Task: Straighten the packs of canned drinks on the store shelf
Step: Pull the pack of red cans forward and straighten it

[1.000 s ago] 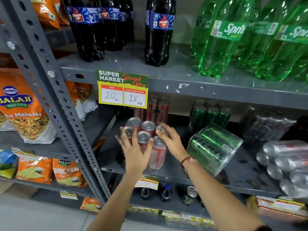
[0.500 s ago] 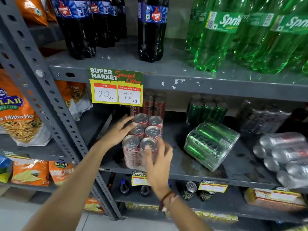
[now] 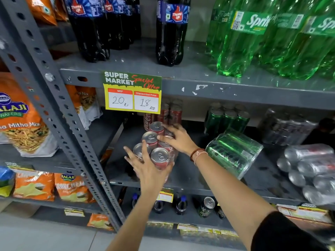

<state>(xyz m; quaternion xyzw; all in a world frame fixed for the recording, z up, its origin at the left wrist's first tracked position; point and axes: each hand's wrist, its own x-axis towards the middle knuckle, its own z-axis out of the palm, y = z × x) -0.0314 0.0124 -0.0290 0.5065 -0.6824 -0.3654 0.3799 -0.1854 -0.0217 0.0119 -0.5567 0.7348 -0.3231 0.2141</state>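
Red can pack (image 3: pixel 157 147) stands upright between left hand (image 3: pixel 148 170) and right hand (image 3: pixel 178 139).

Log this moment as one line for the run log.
left hand front of red can pack | right hand on top | green pack tipped

Grey metal shelf (image 3: pixel 188 180): red can pack (image 3: pixel 157 151) upright at left; green pack (image 3: pixel 233 153) tilted at centre; silver cans (image 3: pixel 308 167) on their sides, right.
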